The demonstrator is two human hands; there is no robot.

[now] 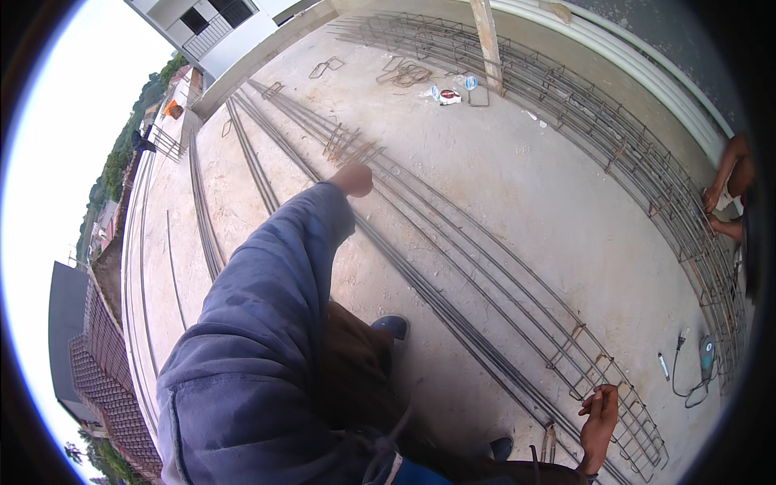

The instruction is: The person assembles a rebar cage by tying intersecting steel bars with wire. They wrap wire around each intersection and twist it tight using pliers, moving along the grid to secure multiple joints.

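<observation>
My left hand (353,179), at the end of a blue sleeve, reaches over a long rebar cage (485,242) beside a cluster of rusty stirrups (343,144). Its fingers are curled closed, and what they hold, if anything, is hidden. At the cage's near right end, my right hand (598,420) is closed with fingertips on a bent steel stirrup (594,373). More square stirrups sit around the bars there. Several long loose steel bars (436,299) lie alongside the cage, near my shoes.
A larger rebar cage (638,170) curves along the right, where a co-worker's hands (713,212) touch it. A teal power tool (707,353) with a cord and a marker (663,366) lie nearby. Loose stirrups (408,75) and small bags (447,96) lie farther off. A wooden post (487,44) stands behind.
</observation>
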